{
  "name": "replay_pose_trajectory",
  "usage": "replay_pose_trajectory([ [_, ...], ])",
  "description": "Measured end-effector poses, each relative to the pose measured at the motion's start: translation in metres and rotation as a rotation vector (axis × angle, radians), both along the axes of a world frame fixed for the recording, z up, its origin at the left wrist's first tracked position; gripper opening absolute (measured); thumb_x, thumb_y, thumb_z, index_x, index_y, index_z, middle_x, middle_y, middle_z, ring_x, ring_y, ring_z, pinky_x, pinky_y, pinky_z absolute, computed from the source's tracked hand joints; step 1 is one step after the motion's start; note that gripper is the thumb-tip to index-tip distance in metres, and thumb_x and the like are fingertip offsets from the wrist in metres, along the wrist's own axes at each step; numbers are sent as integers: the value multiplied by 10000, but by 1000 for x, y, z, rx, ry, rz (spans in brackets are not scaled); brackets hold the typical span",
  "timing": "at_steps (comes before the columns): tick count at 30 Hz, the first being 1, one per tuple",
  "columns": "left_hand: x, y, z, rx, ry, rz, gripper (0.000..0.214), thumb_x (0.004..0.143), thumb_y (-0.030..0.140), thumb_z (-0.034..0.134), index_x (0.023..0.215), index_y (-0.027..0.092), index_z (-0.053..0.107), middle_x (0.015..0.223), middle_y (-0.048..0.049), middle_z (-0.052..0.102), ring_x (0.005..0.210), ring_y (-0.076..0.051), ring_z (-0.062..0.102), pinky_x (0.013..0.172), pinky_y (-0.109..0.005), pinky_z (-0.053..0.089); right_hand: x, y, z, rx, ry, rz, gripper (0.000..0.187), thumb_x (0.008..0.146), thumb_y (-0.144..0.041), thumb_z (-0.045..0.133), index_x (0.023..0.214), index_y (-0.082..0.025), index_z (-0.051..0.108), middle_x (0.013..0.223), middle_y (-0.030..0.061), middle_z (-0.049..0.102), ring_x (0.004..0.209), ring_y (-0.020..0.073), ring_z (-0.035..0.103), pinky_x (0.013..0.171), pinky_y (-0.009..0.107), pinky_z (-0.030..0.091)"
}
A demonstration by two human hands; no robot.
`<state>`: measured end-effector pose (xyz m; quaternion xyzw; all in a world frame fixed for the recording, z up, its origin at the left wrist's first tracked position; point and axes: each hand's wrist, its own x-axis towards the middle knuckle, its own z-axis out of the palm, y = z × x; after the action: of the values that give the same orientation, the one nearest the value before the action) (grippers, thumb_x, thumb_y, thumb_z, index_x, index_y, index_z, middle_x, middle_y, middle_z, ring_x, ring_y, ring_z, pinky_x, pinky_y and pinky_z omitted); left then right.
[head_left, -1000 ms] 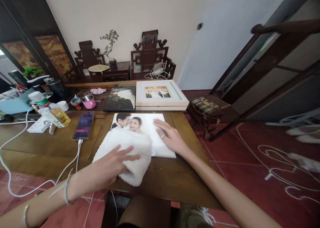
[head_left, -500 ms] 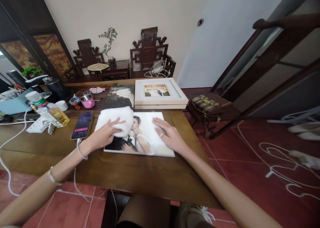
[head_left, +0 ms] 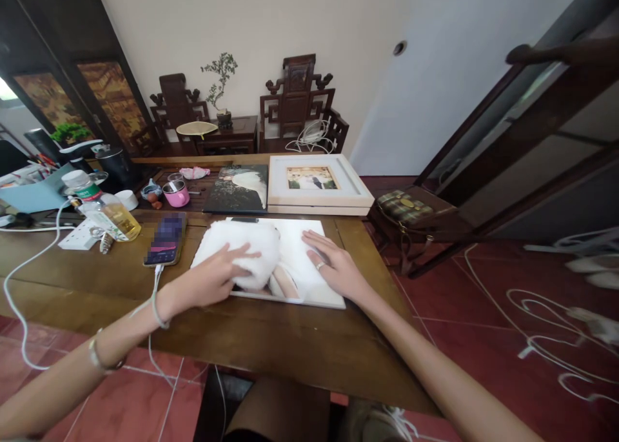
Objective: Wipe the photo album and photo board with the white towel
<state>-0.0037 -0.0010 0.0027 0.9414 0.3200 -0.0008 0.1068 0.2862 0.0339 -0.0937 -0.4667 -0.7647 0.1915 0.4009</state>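
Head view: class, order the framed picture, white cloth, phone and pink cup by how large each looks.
1. Framed picture and white cloth: too close to rank, cloth partly under left hand
2. Phone
3. Pink cup

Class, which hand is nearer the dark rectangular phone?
The left hand, on the fluffy white cloth right of the phone; the right hand farther right, on the rectangular white photo panel.

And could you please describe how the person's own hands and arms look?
Both hands are gloveless, and the visible forearms are bare. The left hand has a thin pale band at its wrist and a silvery bangle farther up. The right hand wears a ring.
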Motion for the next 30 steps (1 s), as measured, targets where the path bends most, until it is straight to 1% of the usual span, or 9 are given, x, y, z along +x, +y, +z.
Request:
replay_pose_trajectory([
  [4,1,59,-8,30,-20,43,540,702,-64,365,1125,147,625,1408,-90,473,1421,-252,220,1142,-529,201,1,1,0,-4,11,7,366,891,-306,482,1214,-220,631,1329,81,583,1296,245,480,1118,514,345],
  [7,-3,69,-11,30,-40,84,538,703,-68,360,1124,147,619,1383,-78,503,1423,-230,213,1158,-505,183,0,1,-1,0,24,7,361,888,-307,490,1210,-231,633,1326,71,587,1290,240,487,1118,506,349],
  [10,-5,38,-8,4,-44,100,583,695,-74,354,1160,168,611,1472,-50,387,1436,-219,166,1169,-502,158,-1,1,0,5,22,4,364,890,-302,481,1212,-221,632,1325,78,588,1287,235,491,1116,497,356],
  [14,-5,-37,1,-33,-46,26,617,664,-80,361,1120,219,650,1519,19,294,1447,-217,107,1179,-505,118,-2,0,0,9,12,-3,374,894,-293,466,1215,-194,630,1328,99,581,1290,244,487,1118,508,347],
  [16,-5,-64,5,-57,-33,6,602,643,-78,370,1061,225,680,1523,43,280,1445,-223,123,1185,-490,130,-2,-1,1,7,15,-5,374,893,-291,465,1214,-194,631,1331,98,579,1290,247,487,1114,512,350],
  [19,-3,-76,9,-76,-16,11,575,632,-76,375,994,228,701,1514,64,297,1440,-227,155,1186,-475,152,-2,-1,0,9,27,-10,365,888,-286,476,1210,-220,634,1327,78,586,1285,243,493,1111,513,356],
  [22,0,-53,10,-72,-10,15,590,648,-78,365,1059,212,673,1494,33,346,1434,-218,184,1180,-476,168,-2,-1,0,14,43,-11,358,881,-278,492,1209,-251,633,1322,55,592,1281,239,497,1112,523,350],
  [27,7,27,1,-19,-22,35,570,712,-64,356,1156,186,611,1443,-36,434,1424,-219,216,1158,-487,201,-2,-1,2,0,55,-2,351,881,-285,498,1201,-249,639,1321,55,593,1287,241,490,1117,515,345],
  [30,11,66,-9,27,3,90,581,728,-57,351,1212,177,572,1472,-58,389,1430,-241,190,1147,-533,178,-2,-1,4,-11,51,6,352,882,-282,498,1203,-246,638,1324,58,590,1291,239,486,1123,505,340],
])
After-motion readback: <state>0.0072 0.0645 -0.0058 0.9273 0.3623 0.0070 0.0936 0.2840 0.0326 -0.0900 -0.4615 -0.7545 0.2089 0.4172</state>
